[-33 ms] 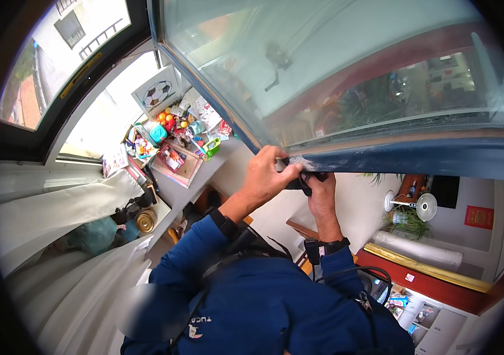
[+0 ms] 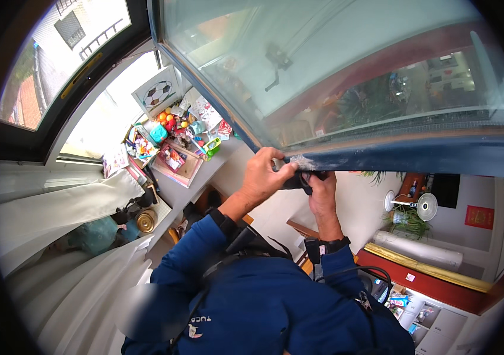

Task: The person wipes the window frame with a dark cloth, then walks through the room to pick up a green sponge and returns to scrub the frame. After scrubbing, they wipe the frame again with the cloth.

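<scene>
A glazed window sash (image 2: 346,77) with a dark blue frame (image 2: 406,157) hangs open in front of me. My left hand (image 2: 262,176) grips the frame's lower edge near its left corner, thumb and forefinger bent together. Beside the thumb, a whitish, scuffed patch (image 2: 303,161) marks the blue surface. Just right of that, my right hand (image 2: 323,192) reaches up to the frame's underside. Its fingers are curled around a small black object (image 2: 306,180), mostly hidden by the hand and frame, so its kind cannot be made out.
Left of my arms, a grey desk (image 2: 222,155) carries toys, papers and a football picture (image 2: 158,93). White curtains (image 2: 80,290) hang at lower left. A white fan (image 2: 426,207) and a potted plant (image 2: 412,223) stand at right, above a long white roll (image 2: 420,248).
My left thumb and fingers have shifted very slightly left along the frame, showing a little more of the whitish patch. My right hand has barely moved.
</scene>
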`<state>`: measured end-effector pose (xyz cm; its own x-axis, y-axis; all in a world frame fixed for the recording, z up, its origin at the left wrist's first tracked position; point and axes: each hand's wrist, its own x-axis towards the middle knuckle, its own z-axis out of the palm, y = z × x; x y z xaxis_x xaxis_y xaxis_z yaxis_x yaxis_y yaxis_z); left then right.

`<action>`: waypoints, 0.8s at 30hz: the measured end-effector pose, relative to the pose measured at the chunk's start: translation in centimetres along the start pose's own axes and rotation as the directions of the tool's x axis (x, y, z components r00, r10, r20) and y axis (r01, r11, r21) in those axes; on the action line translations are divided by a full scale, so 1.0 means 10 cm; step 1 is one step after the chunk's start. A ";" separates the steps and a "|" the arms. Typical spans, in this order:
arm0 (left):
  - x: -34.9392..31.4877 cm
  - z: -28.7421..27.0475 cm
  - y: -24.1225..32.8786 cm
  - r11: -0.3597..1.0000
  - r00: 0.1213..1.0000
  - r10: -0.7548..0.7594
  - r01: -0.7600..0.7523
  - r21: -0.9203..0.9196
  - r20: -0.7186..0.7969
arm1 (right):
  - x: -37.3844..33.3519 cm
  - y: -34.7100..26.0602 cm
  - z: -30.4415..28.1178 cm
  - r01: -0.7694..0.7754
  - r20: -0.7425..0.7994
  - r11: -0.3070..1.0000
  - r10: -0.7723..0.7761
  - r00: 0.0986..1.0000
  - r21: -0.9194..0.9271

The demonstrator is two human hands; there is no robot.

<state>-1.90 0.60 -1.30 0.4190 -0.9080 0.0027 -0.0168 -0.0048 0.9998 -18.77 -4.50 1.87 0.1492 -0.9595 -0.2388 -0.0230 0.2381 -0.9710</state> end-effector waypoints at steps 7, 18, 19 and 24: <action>0.06 0.02 0.09 0.980 0.982 0.187 -0.186 -0.069 0.007 | 0.00 0.00 0.02 -0.012 -0.009 1.000 0.012 1.000 0.001; 0.04 0.04 -0.01 0.997 0.998 0.057 -0.056 -0.048 0.017 | -0.02 0.02 0.01 -0.012 -0.009 1.000 0.012 1.000 -0.009; 0.05 0.03 -0.03 0.991 0.992 0.125 -0.123 -0.057 0.019 | -0.01 0.03 0.00 0.004 -0.017 1.000 -0.005 1.000 -0.017; 0.07 0.03 -0.06 0.974 0.973 -0.225 0.223 0.052 0.042 | 0.03 0.02 0.00 0.043 0.012 0.999 -0.043 0.999 0.004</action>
<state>-1.86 -0.18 -1.89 0.3736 -0.9004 -0.2230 0.0300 -0.2286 0.9731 -18.74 -4.72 1.59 0.1614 -0.9671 -0.1967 -0.0129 0.1972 -0.9803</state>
